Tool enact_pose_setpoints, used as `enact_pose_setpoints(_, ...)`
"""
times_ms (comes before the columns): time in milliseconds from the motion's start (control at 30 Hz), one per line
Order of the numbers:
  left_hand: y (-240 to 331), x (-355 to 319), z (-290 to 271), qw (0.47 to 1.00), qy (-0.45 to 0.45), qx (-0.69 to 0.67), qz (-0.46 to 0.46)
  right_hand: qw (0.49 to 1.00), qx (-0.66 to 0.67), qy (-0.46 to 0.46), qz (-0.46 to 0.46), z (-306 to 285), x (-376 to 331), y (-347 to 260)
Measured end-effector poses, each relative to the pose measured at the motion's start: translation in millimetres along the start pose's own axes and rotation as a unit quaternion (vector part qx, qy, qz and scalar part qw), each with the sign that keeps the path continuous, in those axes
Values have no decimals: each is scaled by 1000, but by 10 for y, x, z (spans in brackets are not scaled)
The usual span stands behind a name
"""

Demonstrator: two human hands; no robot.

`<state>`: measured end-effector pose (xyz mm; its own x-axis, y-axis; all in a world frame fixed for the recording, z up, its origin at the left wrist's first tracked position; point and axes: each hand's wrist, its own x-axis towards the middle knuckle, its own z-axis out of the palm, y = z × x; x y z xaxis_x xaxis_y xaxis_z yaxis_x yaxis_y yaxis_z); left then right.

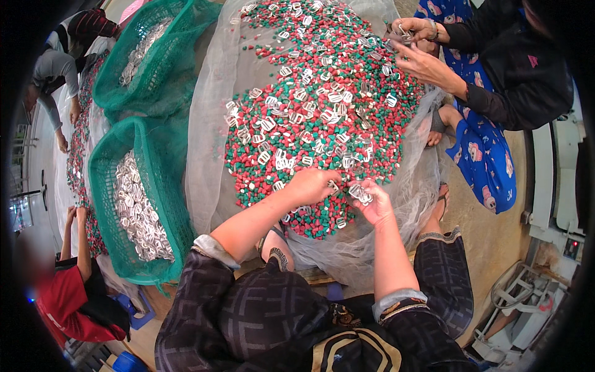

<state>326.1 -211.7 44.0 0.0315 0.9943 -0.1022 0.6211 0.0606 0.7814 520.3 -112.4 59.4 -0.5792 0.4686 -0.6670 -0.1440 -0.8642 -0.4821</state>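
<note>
Packaging and panels: three net sacks, one small lit panel, one sleeve mark.
I count two green net bags on the left, the far one and the near one, both open-topped and holding silver buckles. A sheer white net sack lies spread open in the middle. On the pale machine at the right edge there is a small dark panel with a red glow (too small to read). I see a pink mark on a co-worker's black sleeve.

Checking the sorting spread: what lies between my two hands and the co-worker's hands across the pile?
In the head view, between your left hand and right hand and the co-worker's hands lies the heap of red and green pellets mixed with silvery metal buckles.
</note>
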Motion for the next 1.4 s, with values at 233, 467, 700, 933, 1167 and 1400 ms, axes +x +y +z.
enact_pose_setpoints(233, 60, 25, -46, 999, -8, 16, 39, 1000, 6, -9, -15, -172, 4, -21)
enact_pose_setpoints(467, -72, -110, -485, 882, 15, -458, -113, 811, -564, -43, 149, -70, 62, 40)
enact_pose_setpoints(700, 93, 104, -146, 975, -38, 204, 79, 580, -807, -21, 111, 53, -114, 227)
enact_pose_setpoints(933, 67, 113, -232, 977, -57, 201, 50, 713, -693, 5, 109, -236, -46, 328)
enact_pose_setpoints(1167, -306, -303, -540, 847, -50, -511, -135, 906, -420, 0, 61, 133, 51, 160)
enact_pose_setpoints(1400, -251, -458, -545, 712, -37, -686, -145, 924, -380, -17, -25, 701, 82, 239)
